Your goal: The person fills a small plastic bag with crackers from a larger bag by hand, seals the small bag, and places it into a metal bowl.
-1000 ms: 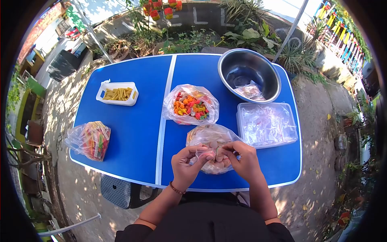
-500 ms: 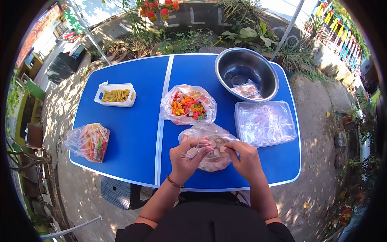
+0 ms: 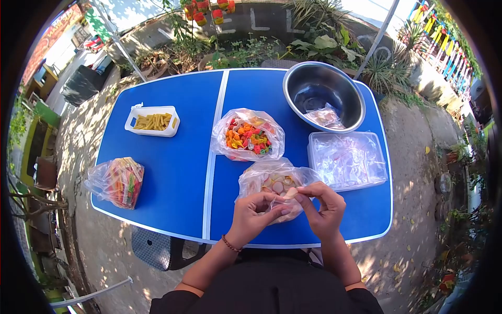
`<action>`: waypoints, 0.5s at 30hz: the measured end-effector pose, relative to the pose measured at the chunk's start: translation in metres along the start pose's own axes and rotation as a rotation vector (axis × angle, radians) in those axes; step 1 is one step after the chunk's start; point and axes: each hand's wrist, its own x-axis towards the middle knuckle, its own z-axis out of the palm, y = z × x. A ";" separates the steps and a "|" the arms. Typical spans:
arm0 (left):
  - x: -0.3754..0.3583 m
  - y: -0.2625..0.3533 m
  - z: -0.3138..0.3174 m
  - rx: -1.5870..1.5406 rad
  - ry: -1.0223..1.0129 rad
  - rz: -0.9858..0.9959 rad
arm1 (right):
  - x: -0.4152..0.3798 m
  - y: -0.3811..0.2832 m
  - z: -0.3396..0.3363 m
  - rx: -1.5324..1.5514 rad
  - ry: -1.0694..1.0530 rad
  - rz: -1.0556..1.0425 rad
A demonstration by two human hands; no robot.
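My left hand [image 3: 253, 217] is closed on the edge of a small clear plastic bag [image 3: 277, 203], most of which is hard to see. In my right hand [image 3: 322, 207], a pale flat piece [image 3: 291, 193] is pinched between thumb and fingertips, right at the small bag's edge. Below and behind both hands sits a larger clear plastic bag [image 3: 251, 182] of round, pale, pink-edged pieces [image 3: 277, 184], partly covered by my fingers. Just beyond it stands an open plastic bag [image 3: 221, 140] full of orange, red, yellow and green pieces [image 3: 248, 138].
On the blue table [image 3: 178, 183] a clear box [image 3: 347, 161] of flat plastic packets is at right. A steel bowl [image 3: 351, 89] behind it holds filled packets [image 3: 326, 116]. Leftward are a white tub [image 3: 170, 128] of yellow sticks and a bag [image 3: 119, 180] of colourful strips.
My right hand has lifted a pale piece from the large bag and brought it to the small bag. My left hand has shifted slightly right and down.
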 end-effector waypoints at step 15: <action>0.008 -0.002 -0.011 -0.405 -0.213 -0.271 | 0.012 -0.005 -0.016 -0.101 -0.413 0.029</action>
